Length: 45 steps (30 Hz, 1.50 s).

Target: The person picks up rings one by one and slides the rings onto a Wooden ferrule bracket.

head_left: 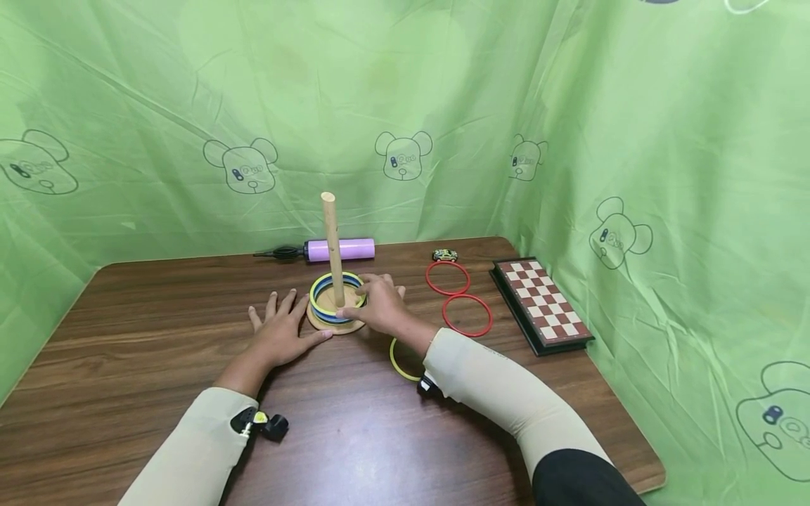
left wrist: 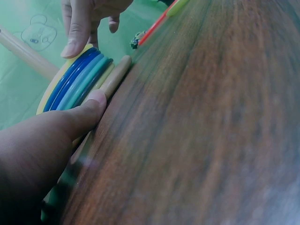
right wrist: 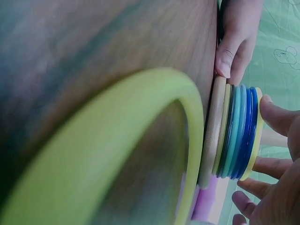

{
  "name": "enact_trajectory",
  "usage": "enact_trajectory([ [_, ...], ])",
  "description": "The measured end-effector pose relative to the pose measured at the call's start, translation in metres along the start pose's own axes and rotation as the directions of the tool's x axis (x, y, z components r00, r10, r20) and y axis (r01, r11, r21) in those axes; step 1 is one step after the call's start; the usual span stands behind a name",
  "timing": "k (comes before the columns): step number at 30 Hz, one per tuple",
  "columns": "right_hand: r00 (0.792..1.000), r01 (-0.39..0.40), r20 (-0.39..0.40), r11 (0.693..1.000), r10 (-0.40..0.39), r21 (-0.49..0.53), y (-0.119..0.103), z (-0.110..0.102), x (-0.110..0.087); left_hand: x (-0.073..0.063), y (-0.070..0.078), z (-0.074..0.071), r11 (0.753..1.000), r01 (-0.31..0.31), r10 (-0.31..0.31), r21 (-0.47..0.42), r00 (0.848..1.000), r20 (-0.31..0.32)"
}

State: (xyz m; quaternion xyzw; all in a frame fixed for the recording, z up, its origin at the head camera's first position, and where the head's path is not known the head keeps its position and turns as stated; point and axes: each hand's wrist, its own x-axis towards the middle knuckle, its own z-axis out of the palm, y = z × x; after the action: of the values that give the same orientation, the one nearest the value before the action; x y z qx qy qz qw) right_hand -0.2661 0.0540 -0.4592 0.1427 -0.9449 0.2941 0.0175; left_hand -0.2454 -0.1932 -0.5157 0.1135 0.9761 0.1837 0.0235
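A wooden peg rises from a round wooden base, with a stack of rings around it. The topmost ring is yellow; blue rings, teal ones and another yellowish ring lie beneath. My right hand holds the top yellow ring at its near and right edges, thumb and fingers spread along the rim. On the left, my left hand lies on the table with its fingers spread. Its thumb touches the edge of the base.
Behind the peg lies a purple hand pump. Two red rings and a toy car are to the right. A loose yellow ring lies partly under my right forearm. A folded chessboard sits near the right table edge.
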Motion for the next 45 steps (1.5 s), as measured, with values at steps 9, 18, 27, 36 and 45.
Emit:
enact_trajectory([
  [9, 1.000, 0.028, -0.010, 1.000, -0.028, -0.012, 0.003, 0.000, 0.002, 0.000, 0.001, -0.001, 1.000, 0.000, 0.000, 0.003, 1.000, 0.002],
  [18, 0.998, 0.057, 0.015, 0.998, -0.058, 0.039, 0.005, -0.020, -0.005, 0.000, 0.002, -0.002, 1.000, -0.001, 0.001, 0.004, 1.000, 0.005],
  [27, 0.964, 0.133, 0.220, 0.987, -0.151, 0.094, 0.036, -0.050, -0.022, -0.001, 0.002, -0.001, 1.000, 0.008, -0.008, 0.010, 1.000, 0.014],
  [36, 0.897, 0.226, 0.351, 0.961, -0.269, 0.158, 0.075, -0.067, -0.042, -0.001, 0.000, -0.001, 1.000, 0.001, -0.001, 0.000, 1.000, 0.005],
  [45, 0.848, 0.269, 0.423, 0.946, -0.321, 0.179, 0.097, -0.076, -0.059, 0.000, 0.001, -0.001, 1.000, 0.005, -0.005, -0.002, 1.000, 0.011],
])
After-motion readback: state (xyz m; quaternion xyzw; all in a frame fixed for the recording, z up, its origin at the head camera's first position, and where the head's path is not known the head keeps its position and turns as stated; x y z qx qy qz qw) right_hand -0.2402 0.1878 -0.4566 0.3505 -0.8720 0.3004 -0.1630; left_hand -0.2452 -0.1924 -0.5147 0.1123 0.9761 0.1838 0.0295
